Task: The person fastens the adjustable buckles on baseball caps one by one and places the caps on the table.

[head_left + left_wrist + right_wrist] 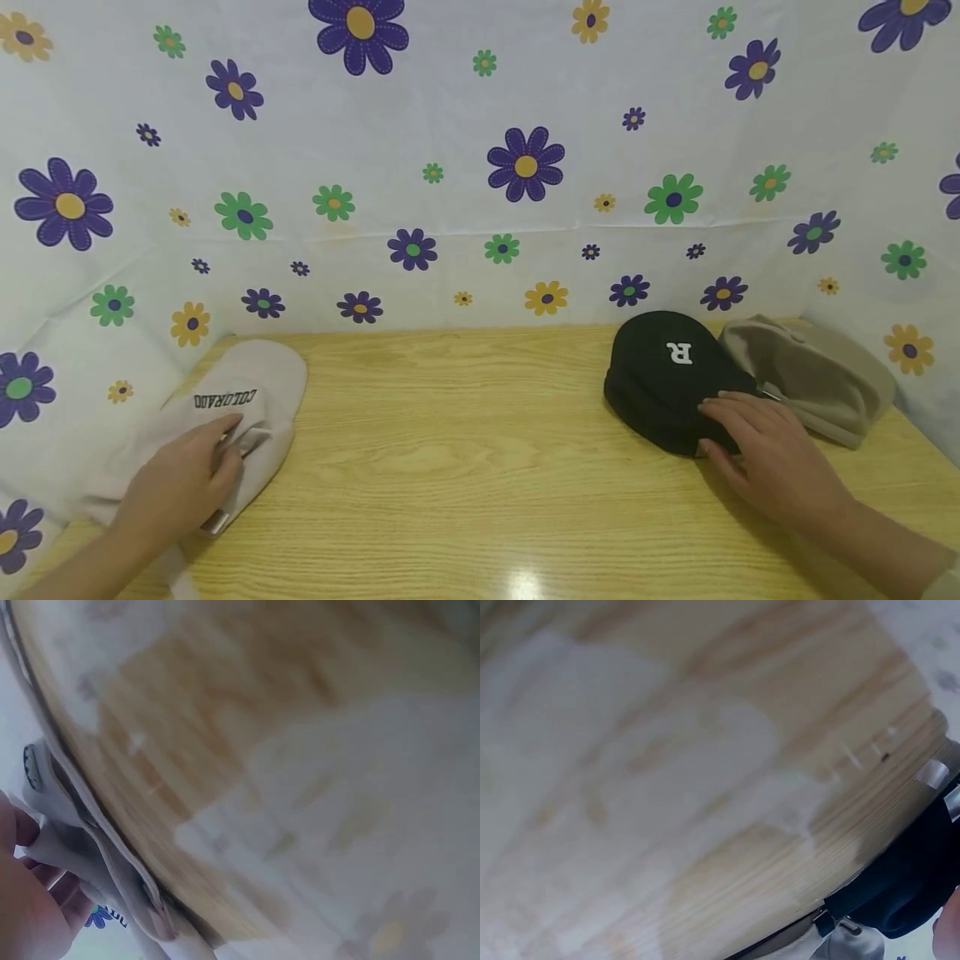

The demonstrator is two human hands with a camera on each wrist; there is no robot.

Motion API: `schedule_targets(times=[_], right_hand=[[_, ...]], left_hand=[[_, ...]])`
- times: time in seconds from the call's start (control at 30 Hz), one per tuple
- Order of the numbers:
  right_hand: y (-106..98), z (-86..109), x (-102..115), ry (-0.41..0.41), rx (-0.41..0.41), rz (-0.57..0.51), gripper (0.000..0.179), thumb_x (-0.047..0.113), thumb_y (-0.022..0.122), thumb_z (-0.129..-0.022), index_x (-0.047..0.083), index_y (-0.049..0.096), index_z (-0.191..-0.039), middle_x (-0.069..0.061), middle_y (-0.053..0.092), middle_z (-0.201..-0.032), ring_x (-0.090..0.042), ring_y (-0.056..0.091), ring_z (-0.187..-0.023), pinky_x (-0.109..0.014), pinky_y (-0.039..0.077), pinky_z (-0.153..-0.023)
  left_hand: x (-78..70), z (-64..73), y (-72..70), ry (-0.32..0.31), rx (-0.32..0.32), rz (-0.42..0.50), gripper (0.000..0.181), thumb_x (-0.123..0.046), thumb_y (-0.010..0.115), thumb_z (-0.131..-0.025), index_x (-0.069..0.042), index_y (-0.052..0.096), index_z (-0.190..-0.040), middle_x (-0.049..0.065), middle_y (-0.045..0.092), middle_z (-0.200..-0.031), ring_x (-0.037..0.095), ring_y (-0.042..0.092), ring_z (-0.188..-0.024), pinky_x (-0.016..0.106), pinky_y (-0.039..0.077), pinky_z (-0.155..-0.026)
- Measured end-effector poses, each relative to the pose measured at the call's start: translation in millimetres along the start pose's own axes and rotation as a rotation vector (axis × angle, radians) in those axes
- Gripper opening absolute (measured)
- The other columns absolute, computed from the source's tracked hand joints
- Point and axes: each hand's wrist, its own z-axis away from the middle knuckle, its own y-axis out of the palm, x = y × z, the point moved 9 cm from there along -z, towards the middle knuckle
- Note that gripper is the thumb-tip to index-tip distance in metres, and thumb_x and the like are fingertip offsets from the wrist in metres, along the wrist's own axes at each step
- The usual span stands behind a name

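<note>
At the left of the head view, a pale cap (277, 375) with dark COLORADO lettering lies on the wooden table. My left hand (176, 475) grips its crumpled fabric between thumb and fingers; the left wrist view shows the folded cloth (67, 840) by the fingertips. Over on the right lies a black cap (652, 383) with a white letter R. My right hand (780, 458) holds its near right side, fingers over the top and thumb at the lower edge. Only a bit of that hand shows in the right wrist view, beside the black fabric (900, 892).
A beige beret-like hat (840, 383) stands against the right side of the black cap. The wooden table (450, 467) spans the space between the hands. White cloth (420, 100) with purple, green and yellow flowers hangs behind and at both sides.
</note>
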Motion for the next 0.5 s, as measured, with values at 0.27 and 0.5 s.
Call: schedule_targets(times=[0.27, 0.5], right_hand=[[-5.0, -2.8, 8.6, -0.029, -0.051, -0.007, 0.065, 0.056, 0.03, -0.103, 0.003, 0.067, -0.115, -0.015, 0.07, -0.115, -0.036, 0.062, -0.108, -0.054, 0.044, -0.088], [-4.3, -7.8, 18.4, -0.054, -0.063, -0.034, 0.063, 0.054, 0.032, -0.104, 0.003, 0.068, -0.113, -0.014, 0.069, -0.116, -0.035, 0.061, -0.109, -0.051, 0.041, -0.092]], left_hand=[[-11.8, -1.3, 2.0, 0.053, -0.009, 0.001, 0.044, -0.011, 0.062, -0.087, 0.008, 0.06, -0.127, 0.034, 0.064, -0.117, 0.053, 0.062, -0.104, 0.063, 0.05, -0.085], [-27.8, -2.3, 5.4, 0.103, -0.016, 0.023, 0.045, -0.012, 0.064, -0.086, 0.007, 0.06, -0.127, 0.03, 0.066, -0.117, 0.049, 0.063, -0.106, 0.061, 0.05, -0.088]])
